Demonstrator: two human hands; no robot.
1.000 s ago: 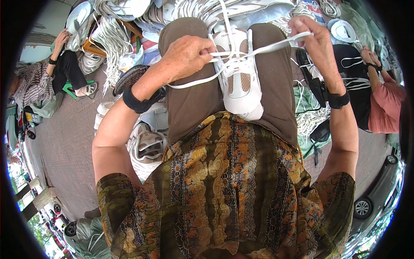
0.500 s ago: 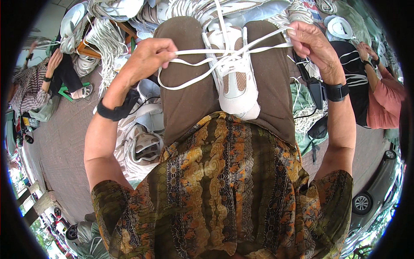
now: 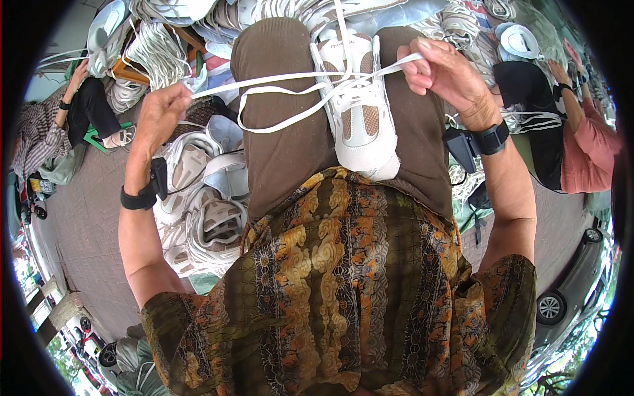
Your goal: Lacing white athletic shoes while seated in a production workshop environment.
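White shoe (image 3: 360, 122) is lying sole-down on the person's lap, across the brown trousers (image 3: 290, 138), toe pointing away from the body. Lacing step is in hand, judging by the pull: both lace ends are being drawn outward from the eyelets.

Left hand (image 3: 160, 113) is closed in a pinch on one end of the white lace (image 3: 264, 84), out wide to the left, well clear of the shoe. Lace is running taut from it to the eyelets, with a slack loop sagging below over the left thigh.

Right hand (image 3: 444, 71) is pinching the other lace end between thumb and fingers, just beside the shoe's upper right edge (short run, taut).

Next move, as I read it: even tension on both ends, then cross or thread. Needs that slack loop taken up first, without dragging the shoe off the lap.

Around: heap of white shoes (image 3: 205, 191) on the ground by the left knee, bundles of laces (image 3: 155, 53) ahead. Other people are sitting at far left (image 3: 79, 112) and far right (image 3: 581, 152).
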